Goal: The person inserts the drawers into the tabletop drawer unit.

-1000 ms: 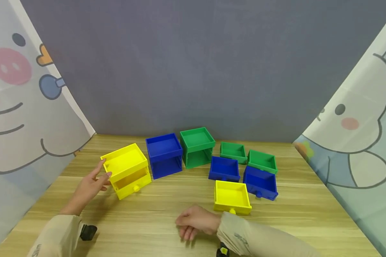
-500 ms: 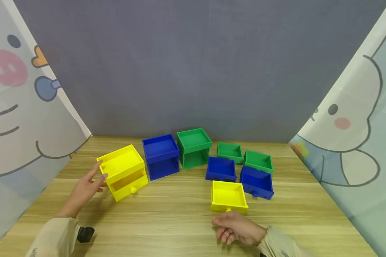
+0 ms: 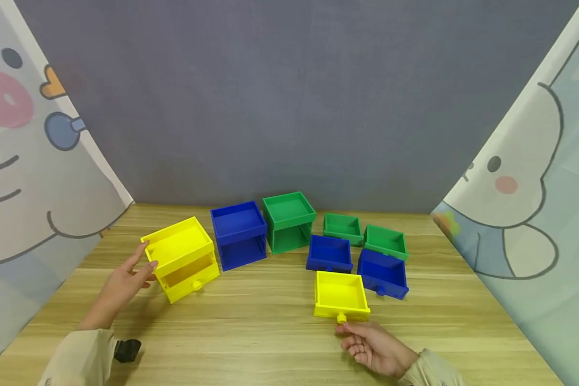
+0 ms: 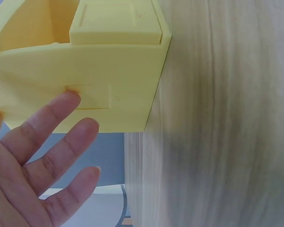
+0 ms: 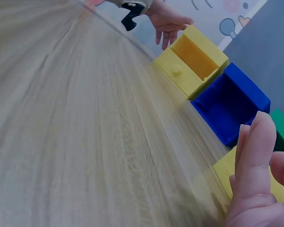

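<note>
My left hand [image 3: 120, 289] rests against the left side of the yellow drawer cabinet [image 3: 180, 246], its thumb at the top's front corner. In the left wrist view its fingers [image 4: 61, 151] are spread and fairly straight, one fingertip right at the cabinet's side wall [image 4: 38, 71]. A drawer with a round knob [image 3: 197, 285] fills the cabinet's lower slot; the upper slot is open. My right hand [image 3: 376, 348] has its fingertips right at the knob [image 3: 341, 318] of a loose yellow drawer [image 3: 340, 292]. The right wrist view shows the index finger [image 5: 258, 146] extended and the thumb apart from it.
A blue cabinet [image 3: 239, 230] and a green cabinet [image 3: 289, 214] stand with open fronts right of the yellow one. Two blue drawers [image 3: 329, 253] and two green drawers [image 3: 342, 228] lie behind the yellow drawer. A grey panel [image 3: 280, 107] backs the wooden table [image 3: 251, 332].
My right hand has moved right across the table to the loose yellow drawer's knob. The left hand stays against the yellow cabinet; the head view has shifted slightly.
</note>
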`<state>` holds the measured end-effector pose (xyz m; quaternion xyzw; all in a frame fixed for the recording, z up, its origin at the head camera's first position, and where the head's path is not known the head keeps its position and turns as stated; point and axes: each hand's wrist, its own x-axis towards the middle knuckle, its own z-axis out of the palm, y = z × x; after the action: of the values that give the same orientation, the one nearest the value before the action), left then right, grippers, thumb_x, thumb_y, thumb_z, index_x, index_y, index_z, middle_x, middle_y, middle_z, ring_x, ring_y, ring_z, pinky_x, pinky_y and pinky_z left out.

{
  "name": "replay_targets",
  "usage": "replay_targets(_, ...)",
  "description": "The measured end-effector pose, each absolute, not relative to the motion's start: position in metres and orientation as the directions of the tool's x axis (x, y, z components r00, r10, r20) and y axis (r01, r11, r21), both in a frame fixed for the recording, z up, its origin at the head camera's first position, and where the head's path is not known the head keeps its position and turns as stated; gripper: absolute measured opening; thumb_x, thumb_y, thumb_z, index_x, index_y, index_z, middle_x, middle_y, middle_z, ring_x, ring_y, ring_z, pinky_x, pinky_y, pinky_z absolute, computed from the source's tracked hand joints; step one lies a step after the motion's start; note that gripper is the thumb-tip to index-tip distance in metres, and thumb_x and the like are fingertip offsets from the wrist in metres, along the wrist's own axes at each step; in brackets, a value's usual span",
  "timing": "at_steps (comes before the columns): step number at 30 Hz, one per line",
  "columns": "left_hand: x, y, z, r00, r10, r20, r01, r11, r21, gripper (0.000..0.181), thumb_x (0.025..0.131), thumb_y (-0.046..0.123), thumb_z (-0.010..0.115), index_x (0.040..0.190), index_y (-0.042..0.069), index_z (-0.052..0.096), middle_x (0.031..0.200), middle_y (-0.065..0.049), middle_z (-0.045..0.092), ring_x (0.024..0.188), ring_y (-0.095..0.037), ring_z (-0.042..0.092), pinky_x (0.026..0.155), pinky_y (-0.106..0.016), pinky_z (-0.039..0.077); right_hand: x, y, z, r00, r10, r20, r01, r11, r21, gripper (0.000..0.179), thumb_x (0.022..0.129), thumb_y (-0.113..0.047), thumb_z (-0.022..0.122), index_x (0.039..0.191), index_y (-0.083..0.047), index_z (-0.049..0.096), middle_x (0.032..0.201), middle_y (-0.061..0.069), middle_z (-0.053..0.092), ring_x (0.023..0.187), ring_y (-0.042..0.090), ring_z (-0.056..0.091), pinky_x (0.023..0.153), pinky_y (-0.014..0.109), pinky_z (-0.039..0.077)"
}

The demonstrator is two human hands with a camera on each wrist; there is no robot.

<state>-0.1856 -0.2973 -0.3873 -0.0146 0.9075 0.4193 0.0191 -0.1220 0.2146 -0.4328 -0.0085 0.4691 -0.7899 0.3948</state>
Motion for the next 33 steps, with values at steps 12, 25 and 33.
replay_targets(12,-0.187,-0.298,-0.389,-0.999,-0.020,-0.026,-0.033,0.634,0.773,0.073,0.102,0.043,0.040,0.154,0.015,-0.001,0.103,-0.027,0.067,0.089,-0.039,0.065,0.080,-0.060,0.044,-0.119,0.212,-0.439,-0.728,-0.566,-0.386,0.634,-0.341,-0.695,0.027,0.103,-0.027,0.045,0.105,-0.007,0.064,0.082,0.000,0.070,0.069,0.001,0.065,0.069,0.014,0.050)
replay_targets(25,-0.184,-0.298,-0.388,-0.999,-0.018,-0.037,-0.040,0.644,0.764,0.073,0.102,0.043,0.039,0.154,0.013,-0.002,0.104,-0.029,0.066,0.090,-0.041,0.065,0.081,-0.063,0.042,-0.123,0.204,-0.440,-0.754,-0.551,-0.357,0.598,-0.351,-0.720,0.027,0.105,-0.024,0.039,0.098,-0.008,0.059,0.079,0.000,0.070,0.068,0.002,0.066,0.068,0.014,0.051)
replay_targets(33,-0.182,-0.296,-0.387,-0.999,-0.003,-0.043,-0.035,0.642,0.766,0.074,0.102,0.044,0.038,0.154,0.012,-0.004,0.111,-0.033,0.062,0.091,-0.042,0.065,0.082,-0.061,0.044,-0.119,0.201,-0.440,-0.799,-0.476,-0.367,0.554,-0.349,-0.756,0.028,0.105,-0.021,0.039,0.092,-0.009,0.060,0.075,-0.004,0.067,0.064,0.001,0.064,0.063,0.013,0.050)
